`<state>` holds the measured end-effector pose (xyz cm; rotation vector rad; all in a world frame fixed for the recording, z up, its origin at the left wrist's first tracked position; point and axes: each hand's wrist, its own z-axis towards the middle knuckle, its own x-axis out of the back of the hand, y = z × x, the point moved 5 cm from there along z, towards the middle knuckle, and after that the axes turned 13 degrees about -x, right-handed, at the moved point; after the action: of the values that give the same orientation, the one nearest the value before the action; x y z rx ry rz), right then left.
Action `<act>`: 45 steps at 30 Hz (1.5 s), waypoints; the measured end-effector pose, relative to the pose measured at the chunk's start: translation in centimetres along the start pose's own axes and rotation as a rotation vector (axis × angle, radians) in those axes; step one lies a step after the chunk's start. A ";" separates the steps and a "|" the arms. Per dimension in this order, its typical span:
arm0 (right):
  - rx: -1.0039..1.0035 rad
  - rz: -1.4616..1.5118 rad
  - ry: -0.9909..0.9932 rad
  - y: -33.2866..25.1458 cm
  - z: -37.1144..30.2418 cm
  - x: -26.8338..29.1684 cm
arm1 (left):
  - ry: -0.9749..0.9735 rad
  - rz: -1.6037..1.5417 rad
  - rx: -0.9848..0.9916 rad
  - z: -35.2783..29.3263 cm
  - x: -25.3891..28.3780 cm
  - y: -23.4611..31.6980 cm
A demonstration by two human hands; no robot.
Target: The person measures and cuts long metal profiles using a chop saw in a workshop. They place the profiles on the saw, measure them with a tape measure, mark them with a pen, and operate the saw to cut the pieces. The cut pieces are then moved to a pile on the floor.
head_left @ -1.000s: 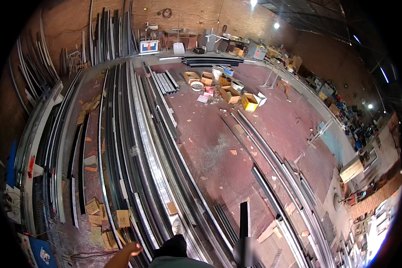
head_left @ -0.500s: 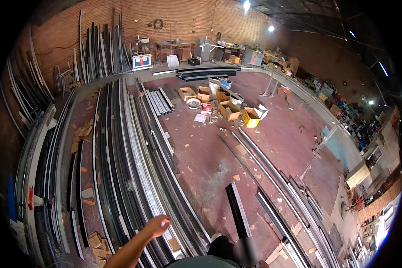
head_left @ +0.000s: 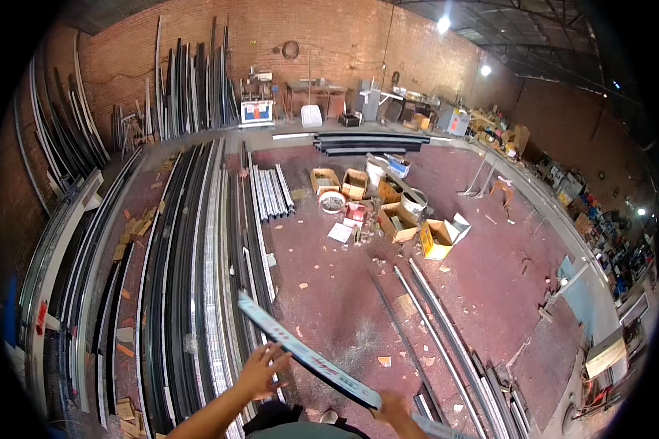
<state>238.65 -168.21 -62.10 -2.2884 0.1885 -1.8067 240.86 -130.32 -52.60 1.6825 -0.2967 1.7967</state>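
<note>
A long profile strip [head_left: 307, 353], with a pale printed face and a dark lower edge, slants across in front of me. Its far end reaches left over the long bars on the floor, and its near end runs out at the lower edge. My right hand [head_left: 394, 407] is closed round it near the lower edge. Beside the strip's left part is my left hand [head_left: 262, 373], its fingers spread and bent; whether they touch the strip I cannot tell. Long dark and silver profiles [head_left: 211, 293] lie in rows on the floor to the left, below that hand.
Cardboard boxes [head_left: 398, 222], a yellow box [head_left: 436, 240] and a white bucket of small parts [head_left: 332, 202] stand mid-floor. More long profiles [head_left: 447, 322] lie to the right. Bars [head_left: 198, 80] lean against the brick wall, and dark profiles [head_left: 370, 143] lie at the back.
The strip has swung up and left, from pointing away from me to slanting across. My right hand has risen into clear view. My left hand has opened beside the strip, and the view has shifted.
</note>
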 end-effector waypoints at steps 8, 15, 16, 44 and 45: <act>0.540 0.038 0.122 -3.3 24.9 9.5 | -0.281 0.063 0.186 7.3 2.5 -18.1; 0.463 0.033 0.191 -3.1 45.9 16.3 | -0.257 -0.152 0.116 20.4 0.9 -31.0; 0.442 0.033 0.200 -2.9 48.8 17.1 | -0.295 -0.193 0.134 23.0 1.2 -32.6; 0.002 0.760 0.232 -26.4 137.5 26.6 | -0.040 -0.243 1.031 67.5 9.3 -73.3; -0.104 0.943 0.027 -27.9 140.1 23.5 | 0.010 -0.257 1.051 68.9 9.5 -76.3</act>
<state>379.28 -133.81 -63.88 -1.7232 1.1535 -1.3131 341.85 -108.70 -53.12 2.2138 0.9970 1.8579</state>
